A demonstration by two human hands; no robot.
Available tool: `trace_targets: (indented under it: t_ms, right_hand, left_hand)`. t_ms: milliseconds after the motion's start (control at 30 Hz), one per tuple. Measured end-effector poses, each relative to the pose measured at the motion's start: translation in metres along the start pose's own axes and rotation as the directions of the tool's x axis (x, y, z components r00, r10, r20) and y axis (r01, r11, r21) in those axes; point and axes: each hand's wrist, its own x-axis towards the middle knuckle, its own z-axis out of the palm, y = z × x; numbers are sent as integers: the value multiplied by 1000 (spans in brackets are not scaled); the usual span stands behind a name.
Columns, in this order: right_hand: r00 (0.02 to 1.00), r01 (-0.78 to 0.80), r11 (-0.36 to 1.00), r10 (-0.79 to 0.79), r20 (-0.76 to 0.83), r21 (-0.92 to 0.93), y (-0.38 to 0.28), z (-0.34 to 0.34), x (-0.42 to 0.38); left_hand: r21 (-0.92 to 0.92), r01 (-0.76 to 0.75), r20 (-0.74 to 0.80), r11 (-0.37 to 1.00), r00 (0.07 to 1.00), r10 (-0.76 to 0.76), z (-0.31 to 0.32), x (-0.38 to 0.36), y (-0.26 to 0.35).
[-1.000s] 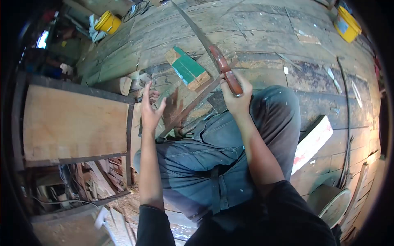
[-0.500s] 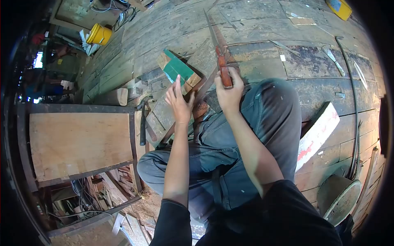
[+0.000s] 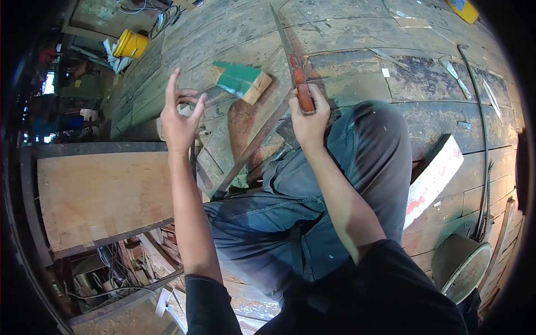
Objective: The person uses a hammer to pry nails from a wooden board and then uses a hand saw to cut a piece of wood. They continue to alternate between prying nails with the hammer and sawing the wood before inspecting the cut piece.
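My right hand (image 3: 310, 120) is wrapped round the reddish-brown wooden handle of a saw (image 3: 282, 34), whose narrow blade points forward, away from me. My left hand (image 3: 181, 120) is raised at the left with its fingers apart and nothing in them. Between the two hands, a little farther forward, is a green-painted wood block (image 3: 241, 81) with a bare wooden end. It is apart from both hands. Below it a long wooden piece (image 3: 254, 146) runs diagonally towards my bent legs.
A framed wooden panel (image 3: 106, 195) stands at the left, with a yellow bucket (image 3: 130, 44) beyond it. On the right are a white-painted board (image 3: 435, 181), a long dark bar (image 3: 479, 111), a scraper-like tool (image 3: 456, 80) and a grey bucket (image 3: 463, 268).
My left hand has moved left, away from the green block. The block has turned and shifted slightly. My right hand still holds the saw, almost in the same place.
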Motion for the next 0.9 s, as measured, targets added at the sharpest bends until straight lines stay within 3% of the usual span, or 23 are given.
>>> trace_targets:
  t_ms: [133, 200, 300, 367, 433, 467, 533, 600, 667, 733, 900]
  right_hand:
    - [1000, -4, 1000, 4, -7, -7, -4, 0, -2]
    - [1000, 2, 1000, -2, -11, 2, -5, 0, -2]
    - [999, 29, 999, -30, -20, -27, -3, -2, -1]
    - [999, 26, 999, -27, -19, -30, -1, -3, -1]
    - [1000, 22, 999, -22, -16, -32, -1, -3, -1]
    - [1000, 26, 999, -26, -15, -27, -3, -4, -1]
    - [999, 32, 999, -32, -14, -21, -2, -3, 1]
    - [994, 102, 994, -104, -34, -43, 2, -3, 2]
    - [997, 73, 997, -73, -30, -23, -1, -4, 1]
    - [998, 48, 999, -48, -29, 1, -3, -2, 2]
    - [1000, -27, 999, 28, -10, 30, -3, -4, 3]
  left_hand:
    - [26, 9, -95, 1000, 995, -7, 3, -20, -19]
    - [-81, 24, -83, 996, 996, -31, 18, -32, -20]
    - [-329, 233, -67, 915, 961, -269, 50, -48, -28]
    - [-558, 430, 17, 710, 861, -508, 75, -54, -31]
    - [-779, 594, 238, 201, 577, -781, 102, -58, -21]
    - [-780, 592, 234, 204, 578, -782, 113, -58, -19]
    - [-805, 592, 381, -49, 452, -806, 133, -52, -12]
    - [-785, 618, 372, -41, 417, -829, 147, -42, -6]
    - [-764, 644, 359, -34, 381, -852, 158, -34, -6]
    - [-762, 643, 335, -78, 287, -897, 168, -26, -12]
    - [-811, 581, 297, -72, 302, -906, 188, -34, -56]
